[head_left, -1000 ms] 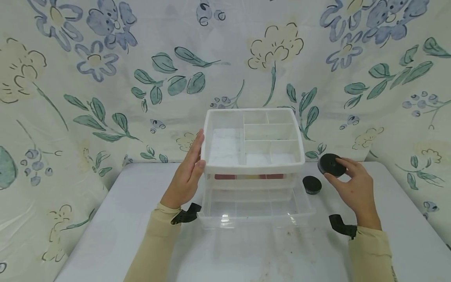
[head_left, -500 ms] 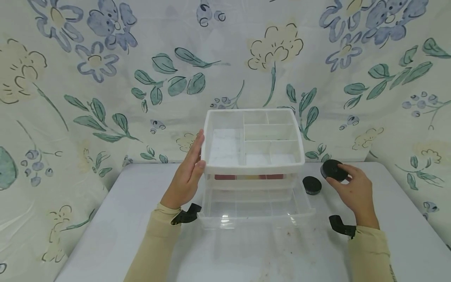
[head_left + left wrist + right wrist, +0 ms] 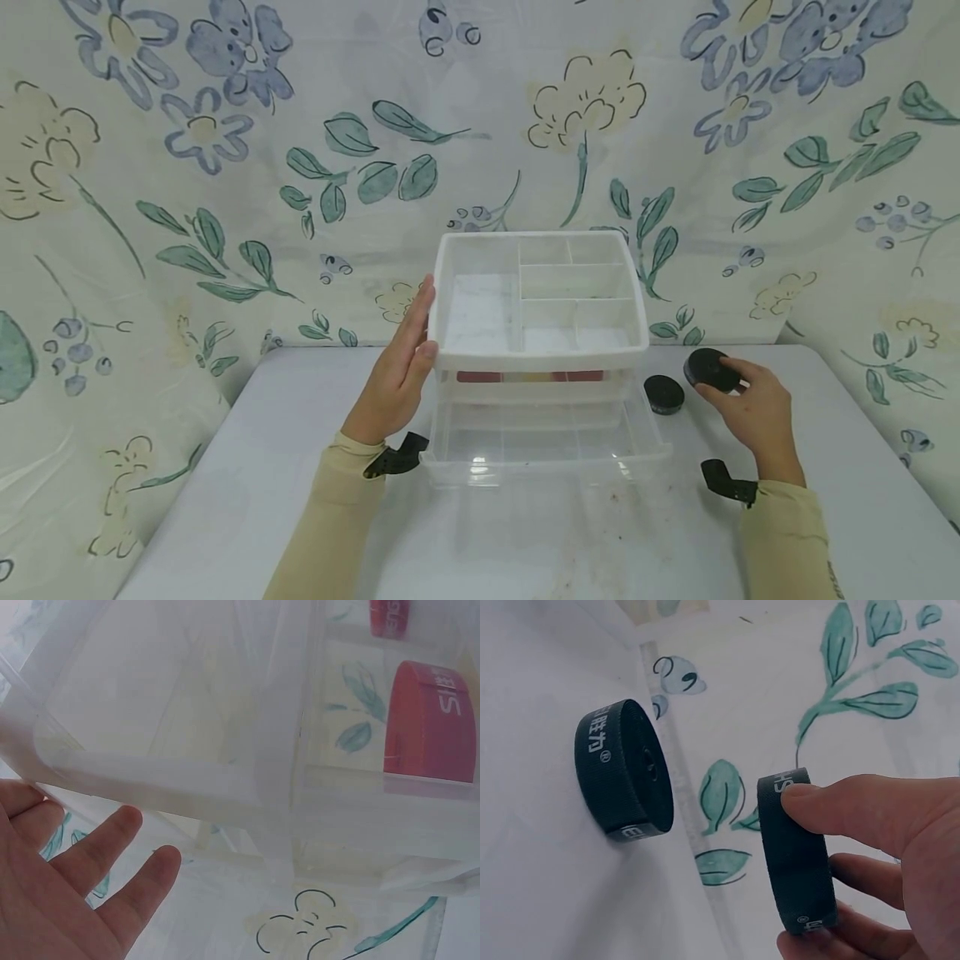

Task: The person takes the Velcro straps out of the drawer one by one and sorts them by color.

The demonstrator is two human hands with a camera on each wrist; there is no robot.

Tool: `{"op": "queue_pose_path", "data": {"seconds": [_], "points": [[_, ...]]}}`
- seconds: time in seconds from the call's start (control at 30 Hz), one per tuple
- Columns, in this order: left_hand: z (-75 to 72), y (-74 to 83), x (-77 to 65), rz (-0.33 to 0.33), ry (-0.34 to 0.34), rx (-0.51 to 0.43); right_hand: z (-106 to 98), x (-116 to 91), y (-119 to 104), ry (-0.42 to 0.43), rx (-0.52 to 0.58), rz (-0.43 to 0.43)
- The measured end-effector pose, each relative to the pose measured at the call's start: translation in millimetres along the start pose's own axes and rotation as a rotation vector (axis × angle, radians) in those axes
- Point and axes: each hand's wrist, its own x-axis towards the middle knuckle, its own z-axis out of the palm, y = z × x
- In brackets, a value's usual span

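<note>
Clear drawer (image 3: 532, 435) projects toward the near side of the table (image 3: 285, 500) from the base of a white organizer (image 3: 540, 363). The left hand (image 3: 392, 375) keeps its grip uncurled, straight fingers along the organizer's left side. A black roll (image 3: 664, 394) lies just right of the organizer; beside it, the right hand (image 3: 756, 412) pinches another black roll (image 3: 711, 370) between thumb and fingers. Red rolls (image 3: 431, 724) sit inside the organizer. Floral cloth (image 3: 360, 50) hangs behind.
</note>
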Motion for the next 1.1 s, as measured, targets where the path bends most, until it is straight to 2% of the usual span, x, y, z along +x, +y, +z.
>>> {"op": "queue_pose_path", "data": {"seconds": [0.1, 0.3, 0.43, 0.53, 0.77, 1.1], "points": [[-0.3, 6.3, 1.7, -0.007, -0.003, -0.001, 1.6, 1.2, 3.7, -0.021, -0.005, 0.027], [-2.8, 34.0, 5.9, -0.012, -0.009, -0.008, 5.7, 3.3, 9.7, -0.047, -0.011, 0.077], [-2.9, 37.9, 6.3, -0.014, -0.008, -0.003, 6.9, 4.6, 12.5, -0.069, -0.016, 0.106], [-2.3, 33.6, 5.9, -0.021, -0.008, -0.002, 7.8, 5.0, 14.4, -0.083, -0.012, 0.126], [0.1, 2.7, 1.2, -0.014, 0.002, 0.004, 11.9, 6.3, 18.5, -0.088, -0.016, 0.169], [0.1, -0.2, 0.1, 0.01, 0.0, 0.006, 17.1, 7.5, 24.1, -0.127, -0.015, 0.2]]}}
